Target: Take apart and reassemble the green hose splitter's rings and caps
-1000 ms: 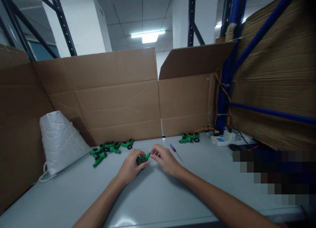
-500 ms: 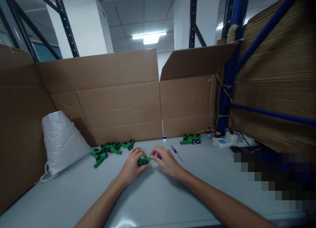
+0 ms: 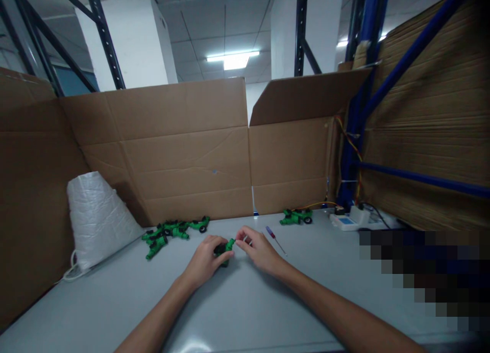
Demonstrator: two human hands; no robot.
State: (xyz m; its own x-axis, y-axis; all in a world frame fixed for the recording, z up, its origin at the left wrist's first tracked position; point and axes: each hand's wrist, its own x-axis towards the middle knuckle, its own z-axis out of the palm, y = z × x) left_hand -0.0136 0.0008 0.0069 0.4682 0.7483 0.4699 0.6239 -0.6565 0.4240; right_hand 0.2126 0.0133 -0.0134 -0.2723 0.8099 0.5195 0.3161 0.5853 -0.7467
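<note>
Near the middle of the grey table, my left hand (image 3: 207, 257) is closed around a small green and black toy vehicle (image 3: 228, 245). Just right of it, my right hand (image 3: 255, 247) has its thumb and forefinger pinched together beside the toy's right end. Whatever sits between those fingertips is too small to make out. A screwdriver (image 3: 271, 233) with a red and blue handle lies on the table (image 3: 245, 312), right of and beyond my right hand.
Several similar green toys (image 3: 174, 229) lie in a cluster at the back left, and more green pieces (image 3: 296, 217) at the back right. A white bag (image 3: 97, 220) stands at the left. A power strip (image 3: 350, 220) lies by the blue post. Cardboard walls (image 3: 184, 159) surround the table.
The green toy has turned in my left hand, and its right end now points more upward. My right fingers have shifted slightly away from it.
</note>
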